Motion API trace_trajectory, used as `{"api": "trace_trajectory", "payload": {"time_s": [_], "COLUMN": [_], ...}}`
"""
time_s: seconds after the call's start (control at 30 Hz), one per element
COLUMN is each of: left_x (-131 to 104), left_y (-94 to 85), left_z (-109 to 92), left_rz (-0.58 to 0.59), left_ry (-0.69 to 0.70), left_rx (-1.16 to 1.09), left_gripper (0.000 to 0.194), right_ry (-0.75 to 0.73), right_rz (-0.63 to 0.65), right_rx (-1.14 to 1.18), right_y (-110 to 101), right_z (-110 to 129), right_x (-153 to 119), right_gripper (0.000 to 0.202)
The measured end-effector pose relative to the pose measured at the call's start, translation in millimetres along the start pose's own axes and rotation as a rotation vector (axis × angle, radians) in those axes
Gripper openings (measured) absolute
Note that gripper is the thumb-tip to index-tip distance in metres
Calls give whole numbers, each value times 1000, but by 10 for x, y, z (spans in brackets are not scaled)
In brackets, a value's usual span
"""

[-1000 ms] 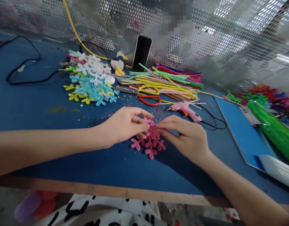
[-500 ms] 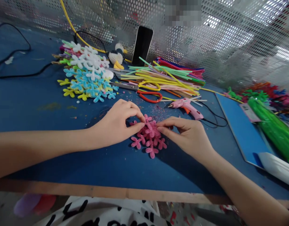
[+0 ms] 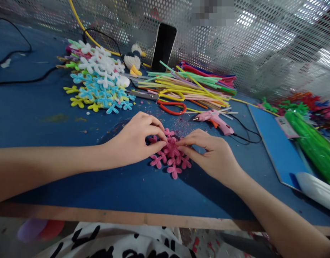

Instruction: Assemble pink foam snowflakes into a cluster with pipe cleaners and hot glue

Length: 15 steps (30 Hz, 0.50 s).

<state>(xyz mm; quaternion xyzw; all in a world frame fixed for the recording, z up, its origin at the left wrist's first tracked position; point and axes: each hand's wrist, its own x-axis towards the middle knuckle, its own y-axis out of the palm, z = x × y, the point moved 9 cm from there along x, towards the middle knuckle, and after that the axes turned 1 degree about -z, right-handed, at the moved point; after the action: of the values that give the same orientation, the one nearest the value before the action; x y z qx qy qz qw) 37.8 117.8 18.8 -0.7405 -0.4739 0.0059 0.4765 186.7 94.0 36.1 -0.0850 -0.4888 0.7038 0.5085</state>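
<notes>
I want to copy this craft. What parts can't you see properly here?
- Top pink flower, head view: fingertips of left hand and right hand cover it.
- Phone: screen dark.
- Green bundle: cut off by right edge.
- Behind the mesh wall: blurred.

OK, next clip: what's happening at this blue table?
A person works both hands over a small heap of pink flowers on the blue table. The left hand and right hand pinch at the top flower from either side. Behind lie a glue gun, scissors, a bundle of pipe cleaners, a pile of mixed-colour flowers and a propped phone.
</notes>
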Motion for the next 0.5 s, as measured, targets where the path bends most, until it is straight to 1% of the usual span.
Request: {"api": "trace_trajectory", "payload": {"time_s": [0.3, 0.4, 0.5], "left_x": [-10, -13, -14], "left_y": [8, 7, -1], "left_z": [6, 10, 21], "left_rz": [-16, -24, -38], "left_ry": [15, 21, 18], "left_rx": [-6, -6, -10], "left_gripper": [12, 12, 11], "right_ry": [-110, -156, -238], "right_rz": [-3, -6, -12], "right_rx": [-70, -130, -224], "right_y": [15, 11, -17], "right_z": [116, 179, 274], "right_x": [1, 0, -21], "right_gripper": [17, 16, 20]}}
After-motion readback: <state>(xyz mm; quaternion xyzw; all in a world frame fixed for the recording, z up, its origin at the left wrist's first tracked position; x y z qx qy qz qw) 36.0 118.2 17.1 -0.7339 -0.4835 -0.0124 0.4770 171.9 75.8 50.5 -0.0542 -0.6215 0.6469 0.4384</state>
